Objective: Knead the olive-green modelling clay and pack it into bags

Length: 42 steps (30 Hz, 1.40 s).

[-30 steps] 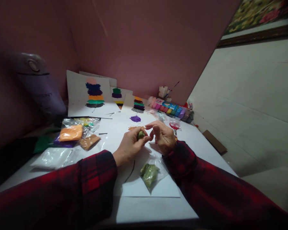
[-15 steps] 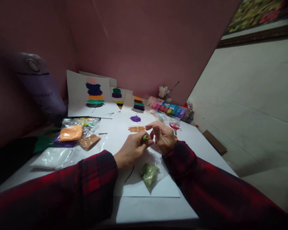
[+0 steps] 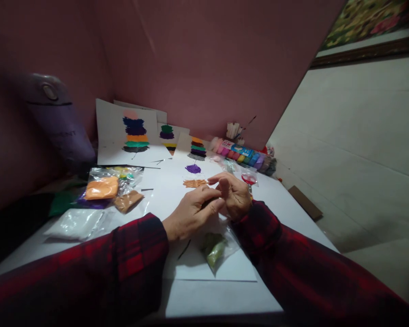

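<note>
My left hand (image 3: pixel 191 212) and my right hand (image 3: pixel 232 193) meet above a white sheet of paper (image 3: pixel 225 268) on the white table (image 3: pixel 286 204). The left fingers are closed round a small lump of green clay, which is now almost hidden inside them. The right hand's fingers are curled and pinched against the left fingertips. Just below the hands lies a clear bag of green clay (image 3: pixel 215 249). A thin dark stick (image 3: pixel 184 249) lies on the paper beside it. Just beyond the hands, an orange clay patch (image 3: pixel 194 183) and a purple one (image 3: pixel 192 169) sit on the paper.
Bags of orange clay (image 3: pixel 102 187), brown clay (image 3: pixel 127 200) and a white bag (image 3: pixel 77 223) lie at the left. Finished clay pictures (image 3: pixel 134 134) lean on the pink wall. A row of coloured clay tubs (image 3: pixel 247 156) and red scissors (image 3: pixel 248 178) sit at the back right.
The left hand has closed over the green clay lump, which showed between its fingers before. Both hands have dropped slightly and pressed closer together.
</note>
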Each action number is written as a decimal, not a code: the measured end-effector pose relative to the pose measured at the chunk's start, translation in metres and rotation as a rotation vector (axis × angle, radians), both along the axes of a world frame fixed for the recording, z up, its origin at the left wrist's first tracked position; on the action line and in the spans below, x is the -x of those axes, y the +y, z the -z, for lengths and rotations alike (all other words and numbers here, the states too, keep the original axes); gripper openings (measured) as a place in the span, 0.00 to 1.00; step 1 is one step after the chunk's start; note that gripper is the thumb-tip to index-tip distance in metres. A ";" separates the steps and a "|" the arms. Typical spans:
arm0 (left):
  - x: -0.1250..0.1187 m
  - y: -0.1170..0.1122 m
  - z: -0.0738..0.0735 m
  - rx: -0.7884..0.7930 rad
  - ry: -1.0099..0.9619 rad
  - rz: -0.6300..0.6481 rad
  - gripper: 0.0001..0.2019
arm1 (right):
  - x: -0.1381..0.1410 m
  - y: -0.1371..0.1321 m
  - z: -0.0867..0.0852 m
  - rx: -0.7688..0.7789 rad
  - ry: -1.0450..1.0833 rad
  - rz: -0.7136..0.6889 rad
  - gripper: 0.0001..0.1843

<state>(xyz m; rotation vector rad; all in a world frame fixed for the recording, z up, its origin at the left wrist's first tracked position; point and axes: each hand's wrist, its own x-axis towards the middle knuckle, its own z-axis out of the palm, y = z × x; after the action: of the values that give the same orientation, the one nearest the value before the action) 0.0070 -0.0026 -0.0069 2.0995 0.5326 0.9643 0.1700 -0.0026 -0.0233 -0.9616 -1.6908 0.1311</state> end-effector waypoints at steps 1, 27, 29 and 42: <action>0.000 0.001 0.001 -0.025 0.004 -0.003 0.08 | 0.000 0.000 0.000 0.004 0.008 0.000 0.31; -0.001 0.016 0.016 0.330 -0.294 -0.358 0.05 | 0.001 -0.002 -0.005 0.208 0.479 0.021 0.31; -0.002 0.016 0.016 0.347 -0.303 -0.346 0.06 | 0.001 -0.003 -0.005 0.207 0.466 0.017 0.31; -0.002 0.013 0.013 0.416 -0.332 -0.339 0.11 | 0.001 -0.005 -0.001 0.218 0.354 -0.027 0.29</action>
<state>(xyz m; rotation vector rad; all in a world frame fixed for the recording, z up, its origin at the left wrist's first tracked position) 0.0093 0.0108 -0.0197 1.4707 0.8488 1.2406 0.1691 -0.0078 -0.0219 -1.0091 -1.3812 0.4835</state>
